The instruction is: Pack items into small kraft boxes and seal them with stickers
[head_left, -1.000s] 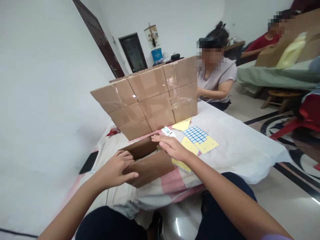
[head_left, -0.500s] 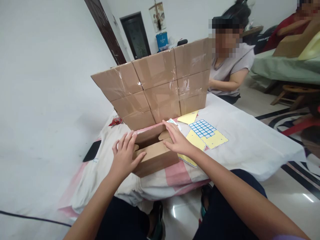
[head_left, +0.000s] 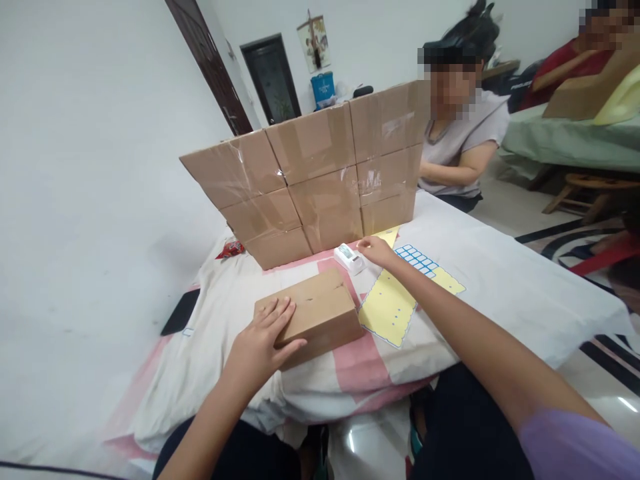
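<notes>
A small cardboard box [head_left: 320, 310] lies on the cloth-covered table [head_left: 500, 287] in front of me, its flaps folded down. My left hand [head_left: 263, 340] rests flat on the box's near left corner, fingers spread. My right hand [head_left: 375, 250] reaches past the box and hovers beside a small white tape dispenser [head_left: 349, 258], fingers loosely curled and holding nothing that I can see. Under my right forearm lie yellow sticker backing sheets [head_left: 387, 310] and a sheet of blue labels [head_left: 417, 259].
A wall of stacked, taped cardboard boxes [head_left: 320, 173] stands across the table's far side. A person in a grey top [head_left: 463, 143] sits behind it at the right. A black phone [head_left: 180, 311] lies at the left edge, a red wrapper [head_left: 230, 250] nearby.
The box's flaps went from open to folded down. My left hand now presses on the closed top. My right hand left the box and moved forward to the tape dispenser.
</notes>
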{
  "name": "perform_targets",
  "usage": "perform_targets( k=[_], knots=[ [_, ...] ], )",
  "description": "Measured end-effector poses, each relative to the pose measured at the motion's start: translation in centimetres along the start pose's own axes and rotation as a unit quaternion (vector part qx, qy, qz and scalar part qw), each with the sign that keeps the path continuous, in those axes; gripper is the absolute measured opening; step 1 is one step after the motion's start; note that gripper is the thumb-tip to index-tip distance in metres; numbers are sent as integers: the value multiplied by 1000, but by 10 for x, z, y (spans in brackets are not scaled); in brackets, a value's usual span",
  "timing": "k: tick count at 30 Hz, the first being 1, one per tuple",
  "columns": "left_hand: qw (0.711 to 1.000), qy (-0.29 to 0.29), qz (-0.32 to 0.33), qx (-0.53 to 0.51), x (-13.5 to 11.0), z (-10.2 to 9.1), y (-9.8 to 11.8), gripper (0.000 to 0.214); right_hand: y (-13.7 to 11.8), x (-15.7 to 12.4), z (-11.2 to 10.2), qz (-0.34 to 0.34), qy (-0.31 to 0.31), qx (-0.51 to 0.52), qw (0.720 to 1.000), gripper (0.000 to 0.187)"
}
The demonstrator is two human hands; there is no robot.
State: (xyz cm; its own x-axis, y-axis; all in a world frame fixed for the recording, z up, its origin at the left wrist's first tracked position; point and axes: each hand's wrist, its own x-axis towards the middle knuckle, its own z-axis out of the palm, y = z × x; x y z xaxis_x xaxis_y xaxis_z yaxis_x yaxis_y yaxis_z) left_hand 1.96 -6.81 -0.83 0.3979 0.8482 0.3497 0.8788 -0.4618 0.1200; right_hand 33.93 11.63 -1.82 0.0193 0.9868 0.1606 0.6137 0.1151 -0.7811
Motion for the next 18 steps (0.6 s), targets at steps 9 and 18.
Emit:
perform_targets(
  k=[9, 18],
  knots=[
    [988, 68, 78, 118, -3, 6, 0, 76, 18, 44, 14, 128, -148, -13, 981, 22],
    [982, 71, 93, 145, -5, 6, 1, 77, 10, 54, 28, 219, -203, 13, 954, 17]
  ],
)
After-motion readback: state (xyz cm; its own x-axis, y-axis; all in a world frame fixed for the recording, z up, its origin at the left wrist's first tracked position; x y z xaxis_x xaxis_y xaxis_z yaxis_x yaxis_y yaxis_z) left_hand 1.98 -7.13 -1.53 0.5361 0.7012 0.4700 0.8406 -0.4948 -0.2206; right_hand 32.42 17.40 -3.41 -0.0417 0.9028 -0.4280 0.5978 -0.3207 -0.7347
